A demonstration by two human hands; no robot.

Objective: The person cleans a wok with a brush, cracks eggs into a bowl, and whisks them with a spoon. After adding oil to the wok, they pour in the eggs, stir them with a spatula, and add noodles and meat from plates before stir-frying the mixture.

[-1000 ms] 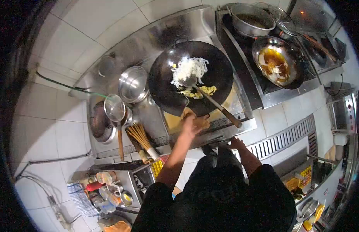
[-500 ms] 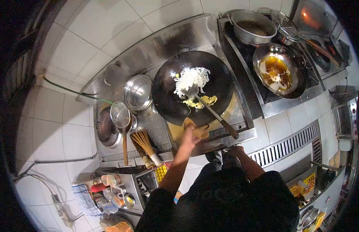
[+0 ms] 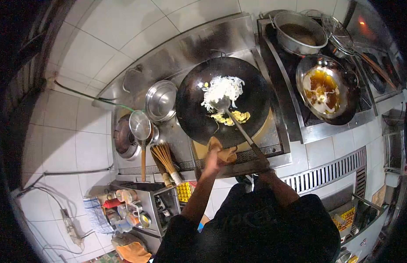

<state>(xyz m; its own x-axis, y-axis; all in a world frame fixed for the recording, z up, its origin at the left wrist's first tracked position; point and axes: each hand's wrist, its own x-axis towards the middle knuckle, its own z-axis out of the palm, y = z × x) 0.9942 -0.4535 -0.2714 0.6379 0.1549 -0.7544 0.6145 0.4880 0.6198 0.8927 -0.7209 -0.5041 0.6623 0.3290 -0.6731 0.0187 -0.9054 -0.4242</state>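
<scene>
A large black wok (image 3: 190, 118) sits on the stove in front of me. In it are a heap of white noodle-like strips (image 3: 225, 87) and some yellow cooked egg (image 3: 238, 117). A metal wok ladle (image 3: 240, 129) rests with its bowl against the white strips, its handle slanting toward me. My left hand (image 3: 213, 161) is closed on a folded brown cloth (image 3: 223, 153) at the wok's near edge. My right hand (image 3: 267, 176) is right by the ladle's handle end; its fingers are too dark and blurred to make out.
At the right stand a pan of orange liquid (image 3: 322, 90) and a large pot (image 3: 300, 35). Left of the wok are metal bowls (image 3: 162, 101), a strainer (image 3: 140, 126) and a bamboo whisk (image 3: 166, 160). Bottles and jars (image 3: 126, 212) stand lower left.
The view has shifted slightly. My right hand has come closer to the ladle's handle end. My left hand stays with the cloth at the wok's edge.
</scene>
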